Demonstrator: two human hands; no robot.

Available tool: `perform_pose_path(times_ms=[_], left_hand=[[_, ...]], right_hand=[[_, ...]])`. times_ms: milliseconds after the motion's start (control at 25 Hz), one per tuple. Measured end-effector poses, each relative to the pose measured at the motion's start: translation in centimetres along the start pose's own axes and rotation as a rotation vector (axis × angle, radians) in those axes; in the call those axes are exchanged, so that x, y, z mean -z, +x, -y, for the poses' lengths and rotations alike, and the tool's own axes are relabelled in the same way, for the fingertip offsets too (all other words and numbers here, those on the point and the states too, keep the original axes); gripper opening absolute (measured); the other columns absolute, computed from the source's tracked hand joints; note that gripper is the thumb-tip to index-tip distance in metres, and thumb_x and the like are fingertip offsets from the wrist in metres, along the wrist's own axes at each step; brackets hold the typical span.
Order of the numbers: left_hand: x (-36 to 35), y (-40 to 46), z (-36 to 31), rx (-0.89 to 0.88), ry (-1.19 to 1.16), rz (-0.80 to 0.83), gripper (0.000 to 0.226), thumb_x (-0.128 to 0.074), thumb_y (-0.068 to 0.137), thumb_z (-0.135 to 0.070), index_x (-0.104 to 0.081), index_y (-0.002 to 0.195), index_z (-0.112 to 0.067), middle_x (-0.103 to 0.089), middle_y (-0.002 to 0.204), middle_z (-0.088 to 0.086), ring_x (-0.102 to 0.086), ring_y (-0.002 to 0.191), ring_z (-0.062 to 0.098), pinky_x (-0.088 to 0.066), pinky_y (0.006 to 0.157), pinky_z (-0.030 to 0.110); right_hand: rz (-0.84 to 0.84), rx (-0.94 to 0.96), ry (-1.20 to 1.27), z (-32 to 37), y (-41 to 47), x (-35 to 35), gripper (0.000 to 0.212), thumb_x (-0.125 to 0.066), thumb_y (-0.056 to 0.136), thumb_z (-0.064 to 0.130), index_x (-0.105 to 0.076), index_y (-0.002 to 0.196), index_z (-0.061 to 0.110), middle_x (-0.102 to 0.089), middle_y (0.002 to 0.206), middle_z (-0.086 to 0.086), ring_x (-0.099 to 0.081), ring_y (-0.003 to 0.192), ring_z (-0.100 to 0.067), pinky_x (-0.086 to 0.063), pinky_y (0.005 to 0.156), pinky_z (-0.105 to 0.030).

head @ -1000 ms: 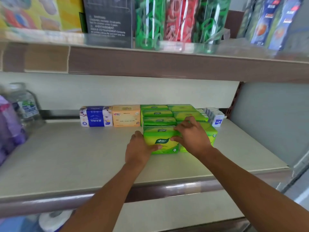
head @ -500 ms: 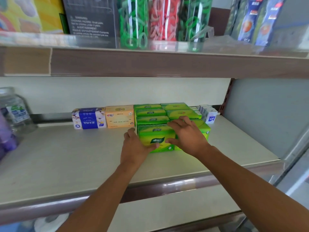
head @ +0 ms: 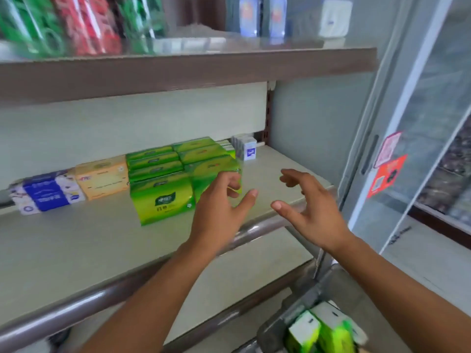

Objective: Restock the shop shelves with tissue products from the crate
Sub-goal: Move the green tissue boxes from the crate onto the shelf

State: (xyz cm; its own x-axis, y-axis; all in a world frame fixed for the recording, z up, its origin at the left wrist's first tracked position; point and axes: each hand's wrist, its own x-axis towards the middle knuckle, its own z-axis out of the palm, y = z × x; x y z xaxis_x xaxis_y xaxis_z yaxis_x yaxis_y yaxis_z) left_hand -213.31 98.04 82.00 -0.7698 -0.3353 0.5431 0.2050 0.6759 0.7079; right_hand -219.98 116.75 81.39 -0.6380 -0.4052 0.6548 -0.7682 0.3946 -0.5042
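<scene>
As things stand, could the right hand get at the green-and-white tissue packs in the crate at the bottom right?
Probably yes. The right hand is open, holds nothing and hovers in front of the shelf edge, above the green-and-white tissue packs, which lie uncovered in the grey crate. Nothing visible sits between them.

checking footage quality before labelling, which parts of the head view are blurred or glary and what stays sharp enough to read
Head view: the red and green packs on the upper shelf are smeared by motion blur; the glass fridge door is hazy with reflections; the green tissue packs in the crate are soft; the front green tissue pack on the shelf and both hands are fairly sharp.
</scene>
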Motion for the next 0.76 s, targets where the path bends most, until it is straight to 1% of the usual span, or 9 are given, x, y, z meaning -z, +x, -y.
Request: perform_pose_path(times_ms=[80, 200, 280, 360, 480, 560, 640, 680, 760], left_hand=[[-3.6, -1.2, -1.6, -0.036, -0.051, 0.132, 0.038, -0.070, 0.079, -0.042, -0.057, 0.109, -0.022, -0.063, 0.094, -0.009, -0.062, 0.081, 0.009, -0.050, 0.071, 0.027], [-9.6, -4.4, -2.7, -0.058, -0.089, 0.365, 0.028, -0.069, 0.082, -0.034, -0.059, 0.105, -0.020, -0.064, 0.089, -0.007, -0.063, 0.078, 0.010, -0.048, 0.072, 0.023], [-13.6, -7.1, -2.7, -0.034, -0.079, 0.531, 0.022, -0.068, 0.085, -0.033, -0.060, 0.102, -0.022, -0.065, 0.086, -0.008, -0.063, 0.077, 0.008, -0.049, 0.072, 0.025], [-17.1, -9.8, -2.1, -0.002, -0.090, 0.661, 0.017, -0.068, 0.086, -0.031, -0.062, 0.100, -0.022, -0.066, 0.085, -0.008, -0.064, 0.075, 0.006, -0.049, 0.071, 0.022], [-21.4, -13.6, -0.1, 0.096, -0.081, 0.831, 0.016, -0.069, 0.086, -0.025, -0.063, 0.099, -0.019, -0.066, 0.085, -0.006, -0.063, 0.076, 0.008, -0.045, 0.067, 0.018], [-23.6, -15.6, 1.8, 0.179, -0.076, 0.889, 0.017, -0.070, 0.085, -0.025, -0.063, 0.100, -0.020, -0.066, 0.085, -0.007, -0.063, 0.077, 0.007, -0.045, 0.069, 0.022], [-25.0, -17.1, 3.7, 0.239, -0.077, 0.888, 0.021, -0.069, 0.086, -0.029, -0.061, 0.104, -0.022, -0.066, 0.089, -0.008, -0.064, 0.081, 0.007, -0.050, 0.074, 0.026], [-25.5, -17.7, 4.5, 0.258, -0.066, 0.886, 0.025, -0.068, 0.087, -0.032, -0.058, 0.109, -0.024, -0.065, 0.092, -0.009, -0.063, 0.083, 0.005, -0.051, 0.076, 0.026], [-26.2, -18.7, 5.7, 0.286, -0.032, 0.884, 0.031, -0.064, 0.089, -0.036, -0.054, 0.117, -0.027, -0.064, 0.097, -0.011, -0.062, 0.085, 0.001, -0.048, 0.073, 0.018]], right_hand=[[-0.005, -0.090, -0.044, -2.2, -3.3, 3.0, 0.066, -0.056, 0.082, 0.060, -0.046, 0.135, 0.022, -0.059, 0.120, 0.010, -0.055, 0.105, -0.003, -0.035, 0.088, -0.004], [-0.040, -0.295, -0.079, -6.0, -9.6, 6.9, 0.068, -0.055, 0.081, 0.061, -0.046, 0.135, 0.021, -0.060, 0.117, 0.010, -0.057, 0.099, -0.002, -0.038, 0.084, -0.007], [-0.064, -0.453, -0.119, -8.3, -14.6, 8.7, 0.068, -0.054, 0.079, 0.064, -0.045, 0.135, 0.025, -0.060, 0.116, 0.012, -0.059, 0.097, -0.004, -0.043, 0.083, -0.017], [-0.049, -0.598, -0.167, -10.1, -19.4, 9.6, 0.069, -0.055, 0.079, 0.065, -0.044, 0.135, 0.027, -0.059, 0.114, 0.012, -0.060, 0.095, -0.007, -0.046, 0.082, -0.026], [0.048, -0.817, -0.205, -12.4, -25.2, 9.3, 0.068, -0.064, 0.082, 0.054, -0.040, 0.138, 0.024, -0.059, 0.119, 0.005, -0.061, 0.096, -0.013, -0.050, 0.089, -0.034], [0.137, -0.921, -0.215, -14.3, -28.1, 7.7, 0.074, -0.064, 0.081, 0.058, -0.034, 0.141, 0.027, -0.057, 0.127, 0.000, -0.062, 0.101, -0.017, -0.050, 0.090, -0.035], [0.240, -0.984, -0.210, -16.3, -30.0, 5.2, 0.082, -0.063, 0.078, 0.063, -0.026, 0.145, 0.032, -0.051, 0.134, -0.002, -0.060, 0.107, -0.021, -0.050, 0.090, -0.037], [0.296, -1.003, -0.215, -17.2, -30.6, 3.8, 0.084, -0.064, 0.078, 0.063, -0.023, 0.146, 0.034, -0.048, 0.137, -0.003, -0.060, 0.108, -0.023, -0.050, 0.090, -0.037], [0.404, -1.017, -0.238, -19.3, -31.3, 0.7, 0.085, -0.065, 0.079, 0.059, -0.021, 0.147, 0.034, -0.043, 0.140, -0.005, -0.059, 0.109, -0.026, -0.049, 0.089, -0.037]])
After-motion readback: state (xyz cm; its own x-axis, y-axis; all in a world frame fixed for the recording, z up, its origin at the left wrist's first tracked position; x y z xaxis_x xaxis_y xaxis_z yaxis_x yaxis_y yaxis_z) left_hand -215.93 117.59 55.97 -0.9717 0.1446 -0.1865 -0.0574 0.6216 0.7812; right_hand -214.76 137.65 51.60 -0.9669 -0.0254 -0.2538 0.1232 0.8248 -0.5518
